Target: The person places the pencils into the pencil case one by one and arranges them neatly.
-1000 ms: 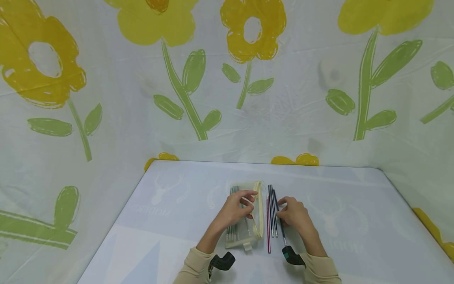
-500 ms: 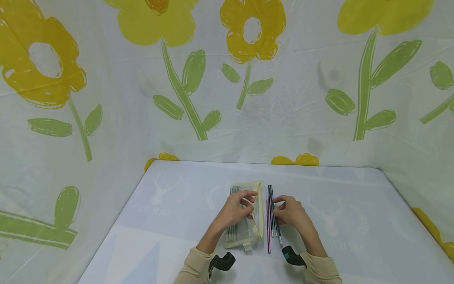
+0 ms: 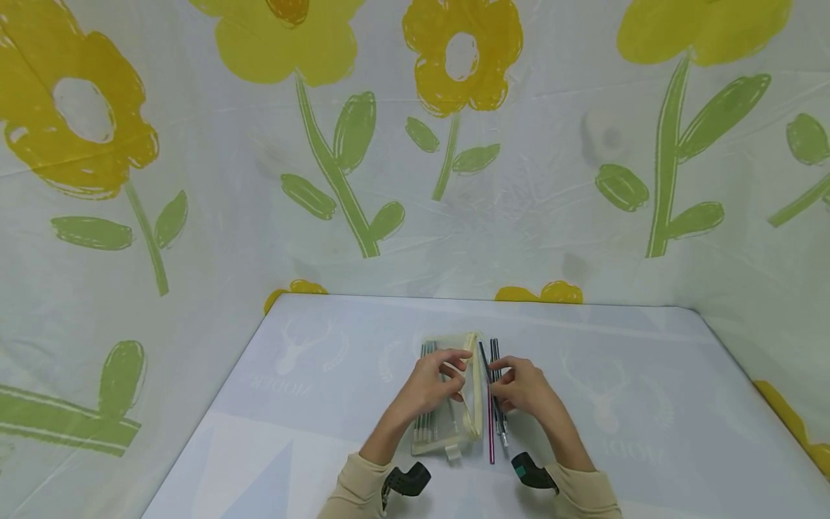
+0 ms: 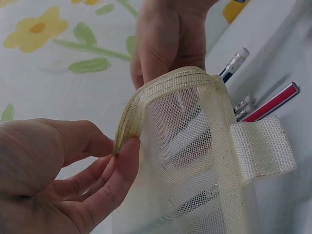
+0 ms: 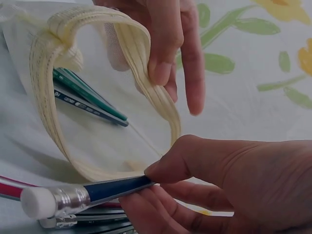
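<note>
A cream mesh pencil case (image 4: 180, 146) lies on the table with its zipped mouth spread on the right side. My left hand (image 3: 428, 382) pinches the upper zipper edge (image 5: 139, 53) between thumb and fingers, lifting it. Inside are several green and dark pencils (image 5: 85, 92). Between thumb and fingers, my right hand (image 3: 524, 387) holds a dark blue pencil (image 5: 114, 189) with a white eraser. That pencil slants across the loose ones, its far end beside the case's mouth in the head view. The fingers hide its middle.
Right of the case lie a red pencil (image 3: 491, 448) and several dark pencils (image 3: 496, 349), side by side beneath the right hand. A fabric tab (image 4: 263, 146) sticks out from the case's near end. Flower-printed curtain (image 3: 532, 166) surrounds the white table (image 3: 311, 404).
My right hand has carried the dark blue pencil leftward, from the right side of the loose pencils to above them beside the case. The left hand keeps its hold on the zipper edge.
</note>
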Available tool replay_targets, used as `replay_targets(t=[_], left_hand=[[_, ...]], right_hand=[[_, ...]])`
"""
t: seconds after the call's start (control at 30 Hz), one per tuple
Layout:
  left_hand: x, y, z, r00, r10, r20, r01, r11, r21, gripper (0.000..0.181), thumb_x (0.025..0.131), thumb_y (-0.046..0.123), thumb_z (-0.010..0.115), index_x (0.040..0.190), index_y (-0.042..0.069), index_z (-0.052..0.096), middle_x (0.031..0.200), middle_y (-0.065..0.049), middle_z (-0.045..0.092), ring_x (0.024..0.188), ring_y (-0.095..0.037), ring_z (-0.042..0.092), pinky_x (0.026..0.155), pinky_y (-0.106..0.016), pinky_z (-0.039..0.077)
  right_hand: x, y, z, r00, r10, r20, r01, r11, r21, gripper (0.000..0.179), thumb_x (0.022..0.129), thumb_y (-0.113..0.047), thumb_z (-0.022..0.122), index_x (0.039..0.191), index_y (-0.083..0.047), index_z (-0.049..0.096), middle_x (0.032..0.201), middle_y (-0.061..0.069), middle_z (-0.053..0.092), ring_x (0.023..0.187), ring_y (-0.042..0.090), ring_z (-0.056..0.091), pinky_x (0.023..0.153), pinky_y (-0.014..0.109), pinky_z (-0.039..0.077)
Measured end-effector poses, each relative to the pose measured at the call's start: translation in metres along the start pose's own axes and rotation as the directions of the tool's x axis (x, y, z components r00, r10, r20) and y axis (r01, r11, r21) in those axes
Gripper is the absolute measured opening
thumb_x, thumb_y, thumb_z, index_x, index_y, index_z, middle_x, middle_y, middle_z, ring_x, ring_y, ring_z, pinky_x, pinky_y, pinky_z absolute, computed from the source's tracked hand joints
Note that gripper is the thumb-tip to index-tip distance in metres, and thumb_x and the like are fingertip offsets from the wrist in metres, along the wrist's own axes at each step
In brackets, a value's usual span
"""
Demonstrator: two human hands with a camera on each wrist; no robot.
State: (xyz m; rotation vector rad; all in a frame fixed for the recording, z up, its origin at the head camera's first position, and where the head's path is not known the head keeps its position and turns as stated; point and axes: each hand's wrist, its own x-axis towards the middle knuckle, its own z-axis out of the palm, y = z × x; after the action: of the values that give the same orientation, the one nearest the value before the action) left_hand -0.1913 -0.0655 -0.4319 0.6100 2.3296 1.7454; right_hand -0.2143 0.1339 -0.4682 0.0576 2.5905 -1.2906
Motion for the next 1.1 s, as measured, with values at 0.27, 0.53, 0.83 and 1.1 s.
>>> replay_targets(t=[0.27, 0.53, 0.83, 1.1], left_hand=[[0.001, -0.005, 0.004, 1.0, 0.0, 0.01, 0.0, 1.0, -0.001, 0.043, 0.09, -0.01, 0.052, 0.132, -0.005, 0.055, 0.117, -0.036, 0.054, 0.099, -0.051, 0.062, 0.071, -0.057, 0.061], [0.01, -0.032, 0.01, 1.0, -0.002, 0.012, 0.001, 0.999, 0.046, 0.045, 0.091, -0.005, 0.055, 0.135, 0.001, 0.055, 0.118, -0.024, 0.058, 0.097, -0.036, 0.066, 0.067, -0.044, 0.065], [0.011, -0.034, 0.01, 1.0, -0.001, 0.025, -0.001, 0.997, 0.075, 0.044, 0.092, -0.003, 0.056, 0.135, 0.004, 0.057, 0.115, -0.019, 0.059, 0.095, -0.024, 0.067, 0.064, -0.033, 0.066], [0.012, -0.031, 0.011, 0.999, 0.004, 0.032, -0.007, 0.996, 0.085, 0.044, 0.093, 0.0, 0.056, 0.136, 0.004, 0.056, 0.116, -0.017, 0.06, 0.094, -0.023, 0.067, 0.063, -0.031, 0.065]], right_hand=[[0.001, -0.001, 0.007, 1.0, -0.012, 0.003, 0.012, 1.0, 0.022, 0.041, 0.082, -0.006, 0.07, 0.122, -0.001, 0.062, 0.082, 0.01, 0.067, 0.058, 0.016, 0.063, 0.054, 0.029, 0.062], [0.002, -0.001, 0.008, 0.999, -0.027, -0.034, 0.03, 0.996, 0.078, 0.042, 0.083, -0.006, 0.069, 0.124, -0.001, 0.06, 0.084, 0.012, 0.069, 0.058, 0.017, 0.066, 0.055, 0.031, 0.063], [0.003, -0.004, 0.01, 0.998, -0.038, -0.046, 0.043, 0.993, 0.113, 0.041, 0.081, -0.005, 0.068, 0.122, 0.0, 0.062, 0.085, 0.013, 0.069, 0.057, 0.016, 0.066, 0.055, 0.03, 0.063], [0.003, -0.005, 0.009, 0.996, -0.06, -0.071, 0.069, 0.99, 0.126, 0.041, 0.081, -0.003, 0.065, 0.122, 0.0, 0.062, 0.085, 0.015, 0.069, 0.057, 0.018, 0.067, 0.055, 0.031, 0.063]])
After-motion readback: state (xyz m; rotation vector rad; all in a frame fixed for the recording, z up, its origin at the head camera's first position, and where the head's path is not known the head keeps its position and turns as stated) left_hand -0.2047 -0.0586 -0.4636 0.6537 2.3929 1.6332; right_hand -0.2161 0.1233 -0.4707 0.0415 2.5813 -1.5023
